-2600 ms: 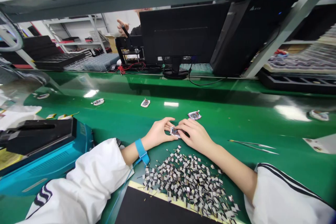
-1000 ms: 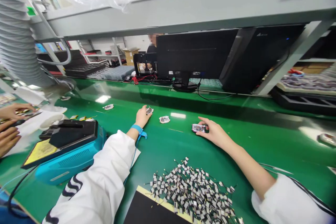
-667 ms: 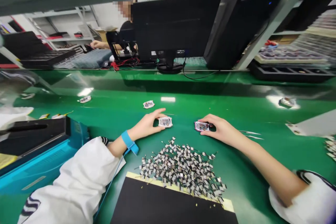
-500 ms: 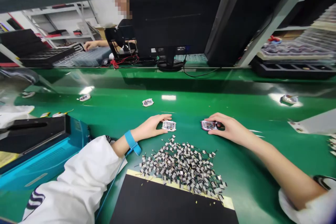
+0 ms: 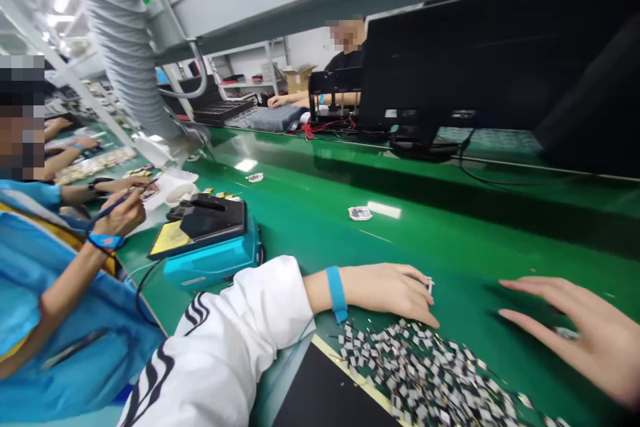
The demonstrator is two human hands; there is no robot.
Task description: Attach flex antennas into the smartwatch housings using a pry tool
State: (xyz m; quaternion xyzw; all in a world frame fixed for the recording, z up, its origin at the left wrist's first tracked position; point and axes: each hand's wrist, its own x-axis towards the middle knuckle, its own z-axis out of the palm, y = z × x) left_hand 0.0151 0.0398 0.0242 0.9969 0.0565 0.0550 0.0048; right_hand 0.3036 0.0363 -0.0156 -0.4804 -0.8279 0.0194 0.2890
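Observation:
My left hand (image 5: 395, 290), with a blue wrist strap, rests just above the pile of small square parts (image 5: 425, 373). Its fingers are bent over a small white-edged module (image 5: 431, 285), mostly hidden behind them. At the right, my right hand (image 5: 575, 327) has thumb and fingers spread apart. A small shiny piece (image 5: 567, 333) shows under its palm, largely covered. Below the pile lies a black sheet with a yellow edge (image 5: 330, 390).
Another white module (image 5: 360, 213) lies farther back, and one more (image 5: 255, 177) to its left. A teal box (image 5: 215, 257) stands left of my sleeve. A co-worker in blue (image 5: 65, 307) works at far left. A monitor (image 5: 450, 67) stands behind.
The view has swung left, bringing in the co-worker in blue. My right hand's fingers have opened away from the module they were around. My left hand now covers most of its module.

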